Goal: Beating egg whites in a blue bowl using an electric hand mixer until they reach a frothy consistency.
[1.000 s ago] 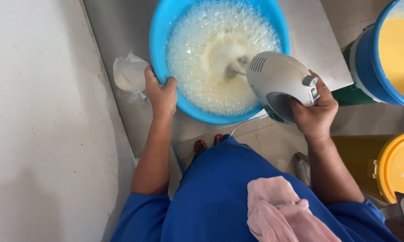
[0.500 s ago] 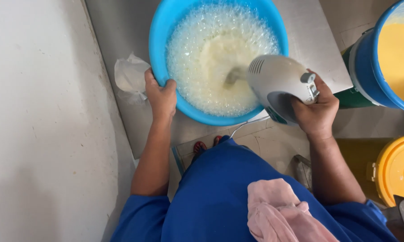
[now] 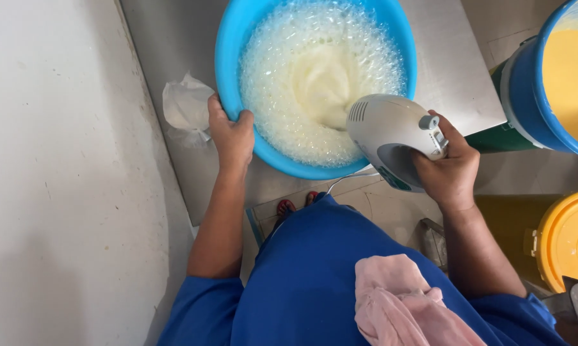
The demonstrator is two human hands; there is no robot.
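Your right hand [image 3: 452, 168], clamped on the mixer [image 3: 391, 138], has swung the beaters nearer; your left hand [image 3: 232, 134] still grips the bowl [image 3: 228, 57] rim.

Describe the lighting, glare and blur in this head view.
Head view: soft, even daylight, no hard shadows; the grey counter shows a dull sheen. The froth in the blue bowl is pale, nearly washed out at its middle. The beaters are motion-blurred, while the hand mixer, left hand and right hand stay sharp.
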